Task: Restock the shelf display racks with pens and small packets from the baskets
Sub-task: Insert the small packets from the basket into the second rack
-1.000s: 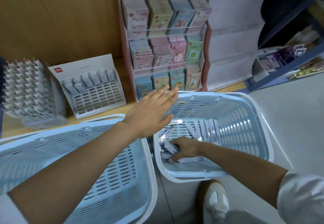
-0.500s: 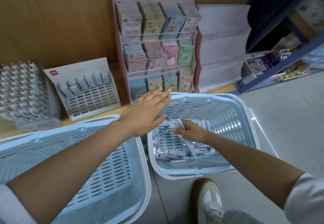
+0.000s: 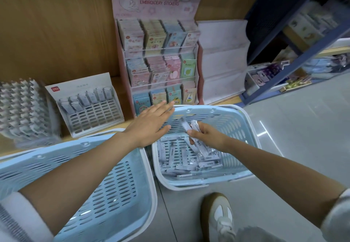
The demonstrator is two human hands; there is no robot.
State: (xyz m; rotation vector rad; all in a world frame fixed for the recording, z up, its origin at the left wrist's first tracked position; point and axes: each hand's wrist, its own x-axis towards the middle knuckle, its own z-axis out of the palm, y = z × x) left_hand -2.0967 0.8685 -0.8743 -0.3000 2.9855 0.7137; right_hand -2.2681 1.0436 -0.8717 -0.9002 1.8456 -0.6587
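My right hand [image 3: 205,136] grips a few slim silver-white packets [image 3: 186,126] and holds them above the right blue basket [image 3: 244,120], whose floor carries several more loose packets [image 3: 181,163]. My left hand [image 3: 151,124] hovers flat with straight fingers over that basket's left rim, holding nothing. On the wooden shelf at left stands a small white slotted rack [image 3: 89,105] with several packets in its upper rows and open slots below.
A second blue basket [image 3: 106,185] sits at lower left under my left forearm. A pink embroidery-sticker rack [image 3: 159,67] stands behind the baskets, a grey pen rack [image 3: 20,109] at far left, a blue shelf frame [image 3: 295,56] at right. My shoe [image 3: 219,215] is on the grey floor.
My right hand rose from the basket floor with a few packets gripped in it. The left hand stayed flat over the rim. The view tilted upward.
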